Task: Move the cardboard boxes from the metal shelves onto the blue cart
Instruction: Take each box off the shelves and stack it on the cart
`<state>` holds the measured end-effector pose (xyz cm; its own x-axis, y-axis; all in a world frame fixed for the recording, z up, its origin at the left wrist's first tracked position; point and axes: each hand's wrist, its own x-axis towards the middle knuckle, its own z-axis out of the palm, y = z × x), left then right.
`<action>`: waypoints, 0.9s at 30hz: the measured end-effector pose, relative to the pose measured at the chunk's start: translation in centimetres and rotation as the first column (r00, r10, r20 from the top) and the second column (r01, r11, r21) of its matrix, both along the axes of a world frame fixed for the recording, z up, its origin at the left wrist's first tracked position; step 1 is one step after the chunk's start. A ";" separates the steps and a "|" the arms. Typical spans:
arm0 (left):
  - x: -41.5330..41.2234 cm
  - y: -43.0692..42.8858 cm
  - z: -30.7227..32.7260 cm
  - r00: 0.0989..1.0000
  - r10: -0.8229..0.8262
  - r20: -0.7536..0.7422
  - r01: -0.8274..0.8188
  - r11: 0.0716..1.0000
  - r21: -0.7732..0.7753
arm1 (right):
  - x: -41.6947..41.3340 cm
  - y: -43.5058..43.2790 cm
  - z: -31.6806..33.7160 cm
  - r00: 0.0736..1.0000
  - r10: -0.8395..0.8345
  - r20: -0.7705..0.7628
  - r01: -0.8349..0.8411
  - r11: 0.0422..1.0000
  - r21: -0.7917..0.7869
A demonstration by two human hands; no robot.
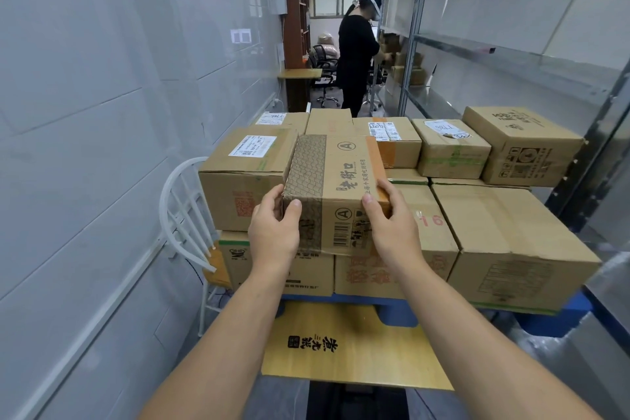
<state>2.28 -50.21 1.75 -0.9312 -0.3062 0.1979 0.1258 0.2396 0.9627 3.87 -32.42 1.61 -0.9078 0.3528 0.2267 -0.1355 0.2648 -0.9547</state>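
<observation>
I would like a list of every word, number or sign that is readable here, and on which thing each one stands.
"A" in a circle: top and front of the patterned brown cardboard box held by the left hand and the right hand.
"老街口": top of the same box.
"16" in red: top of the plain brown cardboard box behind the right hand.
White shipping labels, yellow cardboard sheet: print too blurred to read.

- The blue cart (552, 320), at lower centre, is loaded with a bottom row of cardboard boxes (511, 249).
- A flat cardboard sheet (341, 348) is laid over its near end.
</observation>
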 end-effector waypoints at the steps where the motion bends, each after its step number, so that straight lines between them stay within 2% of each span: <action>1: 0.3 0.0 0.1 1.000 0.001 -0.007 -0.001 1.000 0.010 | 0.1 0.0 0.0 1.000 -0.006 -0.006 0.006 1.000 0.002; 7: 2.9 0.3 1.0 0.991 -0.013 -0.133 0.013 1.000 0.004 | 2.4 -0.2 0.6 0.995 -0.071 -0.067 0.071 0.997 0.000; 11: 5.1 0.8 1.7 0.971 -0.105 -0.214 0.099 0.994 -0.042 | 5.3 0.1 1.0 0.986 -0.113 -0.118 0.117 0.993 0.023; 16: 8.6 1.8 1.0 0.938 -0.263 -0.225 0.238 0.962 -0.133 | 10.2 0.8 0.0 0.967 -0.226 -0.121 0.238 0.967 0.095; 22: 13.0 4.1 -2.4 0.850 -0.511 -0.129 0.495 0.858 -0.134 | 17.9 2.4 -3.5 0.925 -0.375 -0.060 0.379 0.919 0.107; 27: 17.3 7.5 -4.1 0.715 -0.698 -0.043 0.686 0.712 -0.150 | 24.7 4.3 -5.3 0.866 -0.499 -0.028 0.499 0.861 0.104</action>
<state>19.54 -42.67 -2.38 -0.8487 0.4476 0.2817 0.3849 0.1575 0.9094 28.54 -28.13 -3.71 -0.6169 0.7329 0.2870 0.0415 0.3945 -0.9180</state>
